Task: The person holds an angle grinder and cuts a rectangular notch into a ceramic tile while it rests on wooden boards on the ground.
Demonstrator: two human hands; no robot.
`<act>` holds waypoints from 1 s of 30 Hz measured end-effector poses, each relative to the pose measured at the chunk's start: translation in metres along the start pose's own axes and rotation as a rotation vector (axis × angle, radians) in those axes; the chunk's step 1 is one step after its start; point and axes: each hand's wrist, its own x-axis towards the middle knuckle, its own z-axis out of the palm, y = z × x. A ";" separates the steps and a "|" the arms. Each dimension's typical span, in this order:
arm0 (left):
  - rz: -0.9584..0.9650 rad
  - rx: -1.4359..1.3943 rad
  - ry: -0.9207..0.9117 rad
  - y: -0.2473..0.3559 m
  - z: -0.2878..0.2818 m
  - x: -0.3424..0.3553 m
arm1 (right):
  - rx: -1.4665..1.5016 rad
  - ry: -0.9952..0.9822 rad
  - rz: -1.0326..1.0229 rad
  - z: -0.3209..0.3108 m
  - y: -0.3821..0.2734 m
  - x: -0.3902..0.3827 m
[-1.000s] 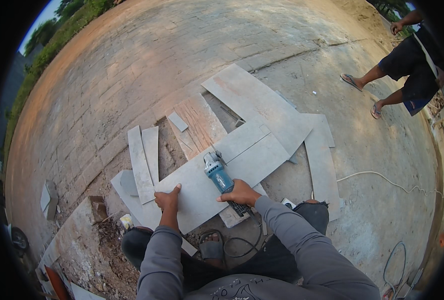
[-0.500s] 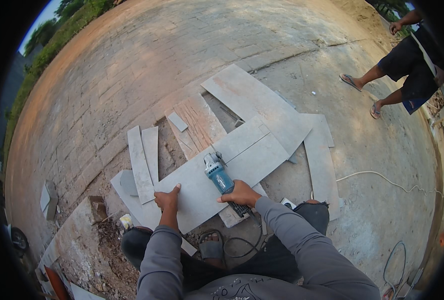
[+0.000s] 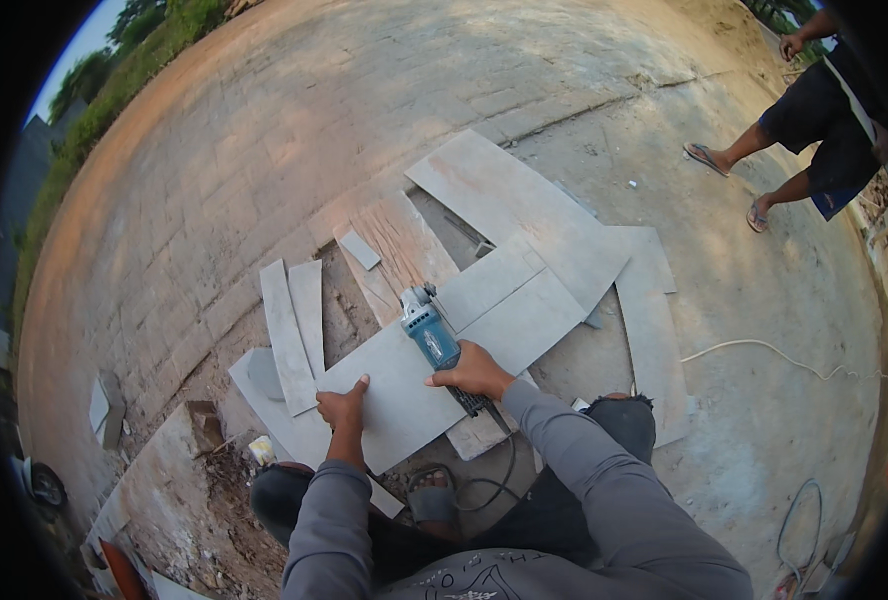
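Note:
My right hand (image 3: 476, 371) is wrapped around the body of a blue angle grinder (image 3: 431, 336). The grinder's metal head rests over the far edge of a long grey tile (image 3: 384, 390), where a straight dark cut line (image 3: 499, 300) runs off to the right. My left hand (image 3: 344, 405) grips the tile's near left end, thumb on top and fingers at the edge. The blade itself is hidden by the grinder's head. A black cord trails from the grinder toward my sandaled foot (image 3: 431, 497).
Narrow tile strips (image 3: 286, 335) lie at the left, and a large tile (image 3: 509, 190) lies beyond. Under the work is a worn plank (image 3: 389, 245) bearing a small offcut (image 3: 360, 250). A white cable (image 3: 754, 342) crosses the ground at right. Another person (image 3: 814, 150) stands far right. Broken rubble (image 3: 204, 480) sits near left.
The grinder has shifted a little to the left and away from me, its head now at the tile's far edge. My left hand keeps its hold on the tile.

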 end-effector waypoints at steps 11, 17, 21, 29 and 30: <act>0.013 -0.014 -0.001 -0.003 0.000 0.003 | 0.013 -0.003 -0.023 0.005 -0.008 0.029; 0.023 -0.012 0.004 -0.004 0.001 0.003 | 0.009 -0.038 0.007 0.004 -0.005 0.034; 0.024 -0.009 0.006 -0.006 0.001 0.003 | 0.014 -0.066 0.037 0.003 -0.011 0.033; 0.017 -0.003 -0.002 0.000 -0.002 -0.003 | 0.020 -0.064 0.066 0.001 -0.011 0.034; 0.019 -0.002 0.004 -0.001 -0.002 -0.002 | 0.017 -0.066 0.063 0.002 -0.011 0.035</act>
